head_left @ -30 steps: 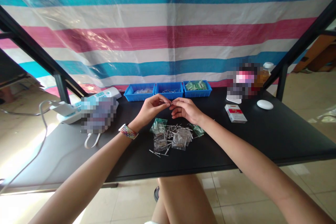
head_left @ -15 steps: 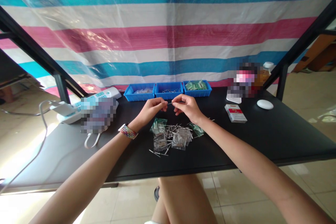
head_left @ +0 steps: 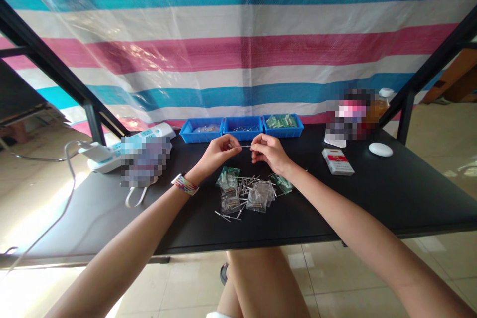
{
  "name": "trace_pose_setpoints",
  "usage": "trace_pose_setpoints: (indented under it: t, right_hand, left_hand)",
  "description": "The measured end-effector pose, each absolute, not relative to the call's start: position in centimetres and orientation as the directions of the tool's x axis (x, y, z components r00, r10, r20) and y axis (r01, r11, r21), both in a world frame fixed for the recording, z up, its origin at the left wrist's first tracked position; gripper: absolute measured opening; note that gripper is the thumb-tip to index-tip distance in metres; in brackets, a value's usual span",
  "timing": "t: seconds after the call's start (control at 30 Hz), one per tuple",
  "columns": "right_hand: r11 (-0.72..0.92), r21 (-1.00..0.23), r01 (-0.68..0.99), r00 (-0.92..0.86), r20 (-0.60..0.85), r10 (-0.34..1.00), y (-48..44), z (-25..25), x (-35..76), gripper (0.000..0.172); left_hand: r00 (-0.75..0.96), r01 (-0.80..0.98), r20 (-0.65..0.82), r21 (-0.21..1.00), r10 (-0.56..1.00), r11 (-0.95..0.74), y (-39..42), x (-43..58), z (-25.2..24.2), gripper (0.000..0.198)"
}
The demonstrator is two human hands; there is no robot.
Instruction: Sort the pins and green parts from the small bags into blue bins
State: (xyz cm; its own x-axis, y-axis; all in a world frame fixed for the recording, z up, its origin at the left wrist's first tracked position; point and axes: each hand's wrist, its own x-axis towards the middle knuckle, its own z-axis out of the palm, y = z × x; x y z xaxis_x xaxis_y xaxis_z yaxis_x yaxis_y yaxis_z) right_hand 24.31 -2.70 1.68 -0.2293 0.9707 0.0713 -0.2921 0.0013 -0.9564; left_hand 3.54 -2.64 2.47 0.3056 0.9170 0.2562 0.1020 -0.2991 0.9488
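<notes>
Between my two hands a thin silvery pop rivet (head_left: 246, 146) lies level, pinched at both ends. My left hand (head_left: 221, 153) closes thumb and finger on its left end. The right end sits in the closed fingertips of my right hand (head_left: 271, 153). Below the hands, loose rivets (head_left: 246, 186) lie in a heap on the black table. Small clear plastic bags (head_left: 257, 198) with metal pieces rest on and beside the heap. A green-tinted bag (head_left: 228, 178) lies at its left, and another green bag (head_left: 283, 185) is partly behind my right wrist.
Three blue bins line the back: a left bin (head_left: 201, 136) with clear bags, a middle bin (head_left: 243, 134) with rivets, a right bin (head_left: 283, 131) with green packets. A power strip (head_left: 149, 134) stands left. A cigarette pack (head_left: 338, 162) and a white oval object (head_left: 380, 149) lie right.
My hands have parted slightly, and more of the rivet shows between the fingertips. The whole view has shifted a little. The heap and bins look the same.
</notes>
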Motion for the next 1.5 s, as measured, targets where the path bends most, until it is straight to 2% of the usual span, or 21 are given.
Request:
trace_pose_setpoints:
  t: [0.17, 0.23, 0.3, 0.4, 0.5, 0.57, 0.63, 0.73, 0.87, 0.93, 1.03, 1.13, 1.3, 1.43, 1.5]
  right_hand:
    - [0.029, -0.963, -0.266, -0.116, 0.062, 0.991, -0.8, 1.9, 25.2, 0.035]
    - [0.065, -0.989, -0.132, -0.085, 0.077, 0.993, -0.8, 1.7, 25.4, 0.036]
    - [0.182, -0.981, 0.066, -0.115, 0.174, 0.978, -1.4, 1.3, 25.2, 0.026]
    - [0.433, -0.836, 0.337, -0.321, 0.331, 0.887, -3.4, 1.2, 23.8, 0.015]
    - [0.515, -0.678, 0.524, -0.436, 0.306, 0.846, -5.0, 1.1, 22.2, 0.011]
    - [0.534, -0.636, 0.557, -0.472, 0.286, 0.834, -5.4, 0.9, 21.7, 0.012]
    - [0.531, -0.662, 0.529, -0.488, 0.274, 0.828, -5.1, 0.6, 21.6, 0.014]
    - [0.454, -0.782, 0.427, -0.419, 0.274, 0.866, -4.2, 0.3, 22.1, 0.015]
    - [0.197, -0.976, 0.090, -0.316, 0.160, 0.935, -2.8, -0.3, 22.9, 0.019]
    - [0.075, -0.992, -0.103, -0.293, 0.102, 0.951, -2.3, -0.5, 23.1, 0.031]
    - [0.031, -0.962, -0.271, -0.256, 0.104, 0.961, -2.0, -0.5, 23.4, 0.043]
    - [0.026, -0.948, -0.318, -0.256, 0.112, 0.960, -2.2, 0.0, 23.6, 0.046]
    - [0.044, -0.971, -0.233, -0.333, 0.123, 0.935, -3.0, 1.0, 23.7, 0.045]
    - [0.088, -0.964, -0.252, -0.277, 0.158, 0.948, -3.2, 1.4, 23.7, 0.044]
    - [0.128, -0.958, -0.257, -0.236, 0.191, 0.953, -3.1, 1.4, 23.7, 0.043]
  left_hand:
    - [0.259, 0.049, 0.253, 0.960, 0.932, -0.275, -2.2, 3.2, 2.3, 0.015]
    - [0.218, 0.052, 0.253, 0.961, 0.942, -0.271, -1.9, 3.0, 2.1, 0.014]
    - [0.176, 0.066, 0.250, 0.962, 0.952, -0.265, -1.7, 2.9, 1.9, 0.013]
    - [0.142, 0.081, 0.253, 0.961, 0.957, -0.266, -1.5, 2.8, 1.7, 0.013]
    - [0.138, 0.080, 0.250, 0.962, 0.958, -0.263, -1.6, 2.8, 1.7, 0.012]
    - [0.141, 0.081, 0.248, 0.962, 0.958, -0.261, -1.7, 2.9, 1.7, 0.011]
    - [0.149, 0.084, 0.246, 0.962, 0.958, -0.260, -1.7, 2.9, 1.7, 0.011]
    - [0.164, 0.085, 0.238, 0.963, 0.957, -0.254, -1.6, 2.9, 1.6, 0.013]
    - [0.255, 0.148, 0.229, 0.951, 0.939, -0.272, -1.5, 2.8, 1.5, 0.023]
    - [0.317, 0.201, 0.216, 0.936, 0.924, -0.288, -1.6, 2.8, 1.6, 0.031]
    - [0.350, 0.224, 0.196, 0.932, 0.916, -0.285, -1.8, 2.9, 1.6, 0.035]
    - [0.329, 0.176, 0.215, 0.943, 0.919, -0.284, -2.0, 3.0, 1.6, 0.037]
    - [0.371, 0.113, 0.197, 0.961, 0.908, -0.254, -2.1, 3.2, 1.6, 0.039]
    - [0.291, 0.133, 0.222, 0.954, 0.931, -0.269, -2.3, 3.2, 2.1, 0.044]
    - [0.317, 0.174, 0.198, 0.949, 0.927, -0.262, -2.3, 3.1, 2.3, 0.052]
